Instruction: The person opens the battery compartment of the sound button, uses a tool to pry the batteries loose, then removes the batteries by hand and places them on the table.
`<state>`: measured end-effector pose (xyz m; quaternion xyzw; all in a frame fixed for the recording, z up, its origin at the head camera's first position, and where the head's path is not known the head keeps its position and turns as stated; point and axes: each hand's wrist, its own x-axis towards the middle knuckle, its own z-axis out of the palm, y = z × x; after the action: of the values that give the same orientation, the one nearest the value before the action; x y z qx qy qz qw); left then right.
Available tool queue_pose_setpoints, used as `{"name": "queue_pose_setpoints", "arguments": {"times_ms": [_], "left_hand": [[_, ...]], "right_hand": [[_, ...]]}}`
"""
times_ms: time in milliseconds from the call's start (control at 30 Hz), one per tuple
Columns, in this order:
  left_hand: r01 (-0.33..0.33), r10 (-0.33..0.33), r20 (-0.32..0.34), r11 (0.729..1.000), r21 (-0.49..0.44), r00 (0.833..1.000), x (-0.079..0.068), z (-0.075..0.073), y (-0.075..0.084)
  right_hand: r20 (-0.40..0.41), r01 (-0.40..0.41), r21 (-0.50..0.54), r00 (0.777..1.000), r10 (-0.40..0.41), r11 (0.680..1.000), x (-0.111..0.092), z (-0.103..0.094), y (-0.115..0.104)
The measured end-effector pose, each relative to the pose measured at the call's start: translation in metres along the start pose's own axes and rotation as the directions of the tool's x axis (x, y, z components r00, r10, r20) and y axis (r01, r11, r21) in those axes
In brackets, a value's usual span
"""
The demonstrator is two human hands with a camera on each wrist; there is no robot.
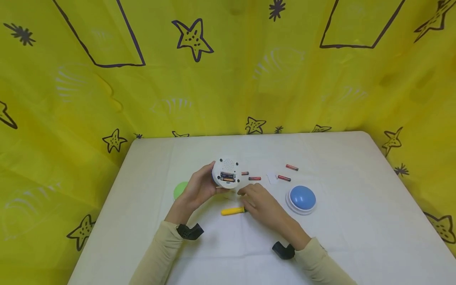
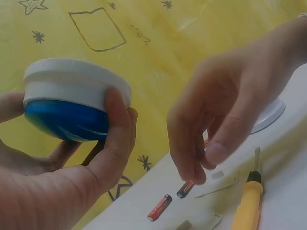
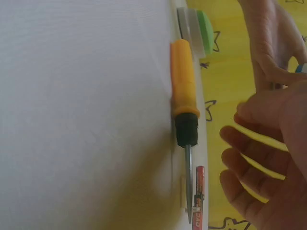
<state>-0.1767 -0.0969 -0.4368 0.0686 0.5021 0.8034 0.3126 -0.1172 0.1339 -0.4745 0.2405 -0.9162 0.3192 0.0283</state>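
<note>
In the head view my left hand (image 1: 199, 188) grips a round push button (image 1: 228, 164) by its sides, its white underside turned up towards me. Batteries sit in its uncovered battery compartment (image 1: 228, 177). From the left wrist camera, its blue dome (image 2: 67, 117) points downward, with fingers and thumb around the body. My right hand (image 1: 261, 206) hovers just right of the button, fingers loosely bent and holding nothing. Below that hand lies a screwdriver (image 1: 232, 211) with a yellow handle; its metal shaft (image 3: 188, 177) shows in the right wrist view.
Several red-and-black batteries (image 1: 254, 178) lie loose beyond my right hand, near a small white piece (image 1: 272, 178). A second blue-domed button (image 1: 303, 198) stands at right. A green-domed one (image 1: 179, 190) is partly behind my left hand. A yellow patterned curtain (image 1: 228, 79) borders the white table (image 1: 338, 237).
</note>
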Motion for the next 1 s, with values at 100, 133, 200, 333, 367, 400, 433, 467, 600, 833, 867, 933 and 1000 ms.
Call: {"name": "queue_pose_setpoints", "arguments": {"times_ms": [100,133,200,333,367,400,433,467,600,833,867,933,1000], "left_hand": [[-0.014,0.014,-0.003,1.0,-0.003,1.0,-0.003,-0.001,0.0],[-0.017,0.017,-0.004,1.0,-0.007,1.0,-0.004,-0.001,0.0],[-0.021,0.021,-0.004,0.999,-0.037,1.0,-0.006,0.0,0.0],[-0.029,0.03,0.008,0.994,-0.101,1.0,-0.008,0.001,0.0],[-0.03,0.031,0.011,0.993,-0.111,0.999,-0.008,0.001,0.0],[-0.032,0.034,0.014,0.992,-0.118,0.999,-0.008,0.001,0.001],[-0.033,0.035,0.016,0.993,-0.115,0.999,-0.008,0.001,0.001],[-0.033,0.035,0.016,0.993,-0.111,0.999,-0.009,0.001,0.001],[-0.032,0.033,0.003,0.996,-0.088,0.999,-0.01,0.003,0.002],[-0.038,0.037,-0.016,0.998,-0.055,0.999,-0.011,0.006,0.003],[-0.039,0.038,-0.017,0.998,-0.053,0.999,-0.011,0.006,0.003],[-0.04,0.039,-0.017,0.998,-0.052,0.999,-0.01,0.006,0.003],[-0.037,0.037,-0.011,0.998,-0.056,0.999,-0.01,0.006,0.002]], "right_hand": [[0.018,0.144,-0.047,0.99,-0.143,0.988,-0.001,0.005,0.0],[0.025,0.173,-0.064,0.985,-0.171,0.983,-0.001,0.007,-0.001],[0.05,0.209,-0.094,0.978,-0.205,0.973,-0.002,0.009,-0.003],[0.087,0.235,-0.138,0.971,-0.224,0.962,-0.004,0.014,-0.006],[0.093,0.24,-0.15,0.969,-0.228,0.959,-0.004,0.015,-0.007],[0.101,0.237,-0.155,0.97,-0.223,0.959,-0.004,0.016,-0.007],[0.113,0.232,-0.163,0.97,-0.216,0.959,-0.003,0.017,-0.008],[0.126,0.226,-0.166,0.97,-0.207,0.96,-0.003,0.018,-0.009],[0.19,0.208,-0.207,0.967,-0.169,0.956,-0.003,0.02,-0.013],[0.195,0.239,-0.261,0.962,-0.192,0.935,-0.003,0.022,-0.016],[0.187,0.251,-0.268,0.961,-0.205,0.93,-0.003,0.022,-0.016],[0.174,0.273,-0.28,0.957,-0.231,0.92,-0.003,0.023,-0.015],[0.16,0.289,-0.285,0.954,-0.252,0.914,-0.003,0.023,-0.014]]}}
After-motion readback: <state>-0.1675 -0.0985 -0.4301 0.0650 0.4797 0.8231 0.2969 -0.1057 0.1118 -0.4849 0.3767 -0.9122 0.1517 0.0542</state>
